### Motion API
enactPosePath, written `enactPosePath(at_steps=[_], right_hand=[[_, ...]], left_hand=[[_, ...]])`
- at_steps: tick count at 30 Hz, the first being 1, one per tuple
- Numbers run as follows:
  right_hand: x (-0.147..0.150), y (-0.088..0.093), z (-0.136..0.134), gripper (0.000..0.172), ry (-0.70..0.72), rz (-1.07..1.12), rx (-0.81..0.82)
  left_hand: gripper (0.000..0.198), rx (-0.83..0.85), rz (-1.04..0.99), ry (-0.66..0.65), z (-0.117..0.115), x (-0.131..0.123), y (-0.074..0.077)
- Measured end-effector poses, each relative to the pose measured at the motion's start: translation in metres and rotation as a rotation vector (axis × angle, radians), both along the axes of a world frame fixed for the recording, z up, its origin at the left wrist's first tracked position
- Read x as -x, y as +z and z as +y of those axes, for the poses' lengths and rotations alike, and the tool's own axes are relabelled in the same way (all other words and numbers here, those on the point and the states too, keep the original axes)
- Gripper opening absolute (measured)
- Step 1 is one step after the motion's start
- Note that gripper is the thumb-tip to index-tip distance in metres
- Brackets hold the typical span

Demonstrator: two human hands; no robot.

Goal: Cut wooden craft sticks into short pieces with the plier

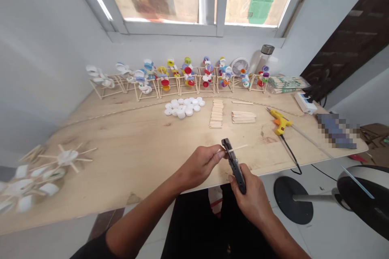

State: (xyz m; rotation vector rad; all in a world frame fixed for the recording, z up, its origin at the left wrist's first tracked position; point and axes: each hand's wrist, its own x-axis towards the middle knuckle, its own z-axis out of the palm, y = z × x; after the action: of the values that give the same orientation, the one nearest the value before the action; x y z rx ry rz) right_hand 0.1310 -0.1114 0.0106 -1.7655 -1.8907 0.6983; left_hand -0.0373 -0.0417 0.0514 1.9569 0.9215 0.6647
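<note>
Fingers (217, 155) of the left hand (198, 166) pinch one end of a thin wooden stick (240, 148), which runs rightward above the table (136, 149) edge, crossing the head of the black cutter (235, 168) gripped in the right hand (252, 200).

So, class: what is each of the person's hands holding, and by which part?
The left hand pinches a thin wooden stick by one end; the right hand grips black cutters by the handles.
</note>
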Motion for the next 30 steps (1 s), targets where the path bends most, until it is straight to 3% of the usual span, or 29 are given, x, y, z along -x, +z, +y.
enactPosePath(at_steps=[3, 6, 13, 18, 30], right_hand=[[-0.002, 0.002, 0.001, 0.008, 0.026, 0.004, -0.017], [-0.003, 0.005, 0.000, 0.009, 0.035, 0.022, -0.032], [-0.001, 0.007, -0.002, 0.004, 0.017, 0.046, -0.021], [0.001, 0.006, -0.001, 0.005, 0.001, 0.058, 0.019], [0.004, 0.004, 0.000, 0.009, -0.014, 0.059, 0.004]], left_hand=[[0.028, 0.109, -0.100, -0.055, 0.002, 0.001, 0.005], [0.028, 0.106, -0.113, -0.013, -0.001, 0.000, 0.005], [0.024, -0.231, 0.041, 0.167, -0.012, -0.005, -0.004], [0.025, -0.356, 0.086, 0.200, -0.012, -0.009, -0.009], [0.024, -0.290, 0.064, 0.166, -0.007, -0.007, -0.012]])
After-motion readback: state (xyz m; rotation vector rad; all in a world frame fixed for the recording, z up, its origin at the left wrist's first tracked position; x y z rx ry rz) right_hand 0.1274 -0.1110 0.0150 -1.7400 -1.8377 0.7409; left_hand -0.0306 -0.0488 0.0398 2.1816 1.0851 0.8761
